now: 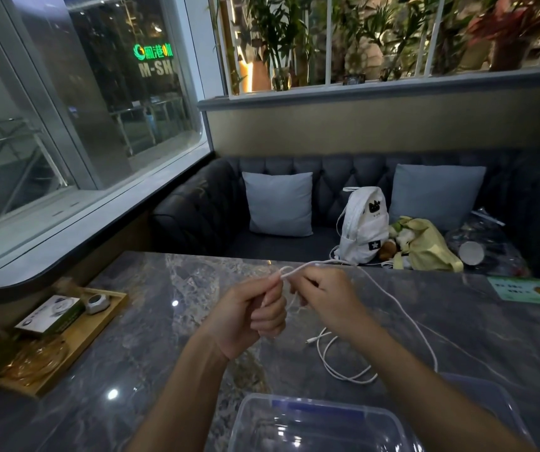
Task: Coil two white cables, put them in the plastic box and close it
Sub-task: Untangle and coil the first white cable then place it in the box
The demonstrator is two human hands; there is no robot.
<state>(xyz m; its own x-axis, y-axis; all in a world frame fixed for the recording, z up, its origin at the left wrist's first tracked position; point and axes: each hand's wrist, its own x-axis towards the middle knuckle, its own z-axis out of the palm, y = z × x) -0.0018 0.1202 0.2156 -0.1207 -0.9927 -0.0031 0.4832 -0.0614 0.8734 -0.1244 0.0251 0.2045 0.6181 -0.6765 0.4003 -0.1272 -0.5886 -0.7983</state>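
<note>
Both hands are raised above the middle of the dark marble table point(171, 321). My left hand point(249, 318) and my right hand point(324, 298) pinch the same white cable point(402, 311), folded into a small loop between them; its long tail arcs right and drops behind my right forearm. A second white cable point(343, 370) lies loosely looped on the table under my right arm, its plug end pointing left. The clear plastic box point(314, 422) stands open at the near edge, with nothing visible inside. Its lid point(477, 386) lies partly hidden under my right forearm.
A wooden tray point(76, 340) with a small box, a white gadget and an amber glass dish sits at the table's left edge. A green card point(523, 290) lies at the far right. Beyond the table, a dark sofa holds cushions, a white backpack point(363, 223) and a yellow bag.
</note>
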